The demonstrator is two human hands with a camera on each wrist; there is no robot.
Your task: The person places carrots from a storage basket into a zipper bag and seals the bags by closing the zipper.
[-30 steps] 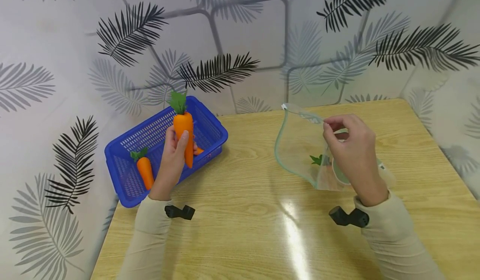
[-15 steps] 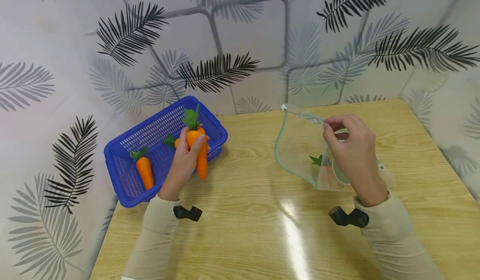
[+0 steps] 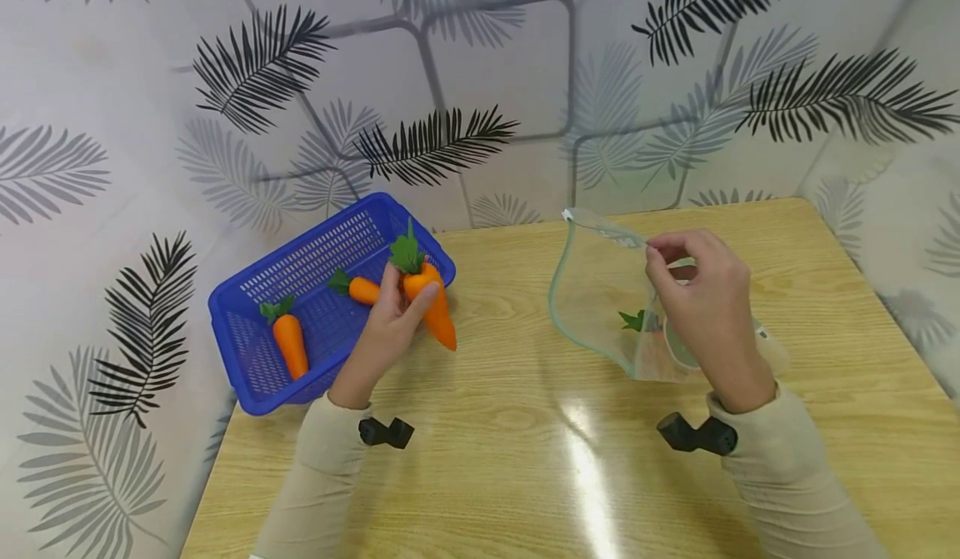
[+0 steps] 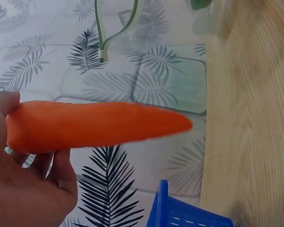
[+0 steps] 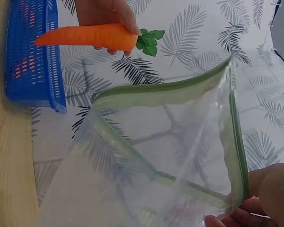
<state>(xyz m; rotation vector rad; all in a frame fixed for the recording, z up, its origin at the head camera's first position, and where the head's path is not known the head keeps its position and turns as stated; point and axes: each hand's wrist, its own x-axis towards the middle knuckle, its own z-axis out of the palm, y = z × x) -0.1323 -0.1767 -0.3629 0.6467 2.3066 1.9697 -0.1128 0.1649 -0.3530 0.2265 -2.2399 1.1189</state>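
My left hand (image 3: 392,313) grips an orange carrot (image 3: 437,313) with a green leafy top, held by its thick end over the right end of the blue basket (image 3: 247,384). In the left wrist view the carrot (image 4: 104,124) points its tip away from the fingers. My right hand (image 3: 705,301) pinches the edge of a clear zip bag (image 3: 600,292) between thumb and fingers. The right wrist view shows the bag's green-edged mouth (image 5: 165,90) spread wide. Green leaves (image 3: 634,320) show through the bag's wall, the rest there partly hidden behind my right hand.
Two more carrots lie in the basket: one carrot (image 3: 289,344) at the left and another carrot (image 3: 364,290) in the middle, partly hidden by my left hand. The wooden table (image 3: 480,426) meets a leaf-patterned backdrop (image 3: 495,67) behind.
My left hand has moved right with the carrot, from over the basket's middle to its right end, and the carrot has tilted. The right hand and bag have stayed put.
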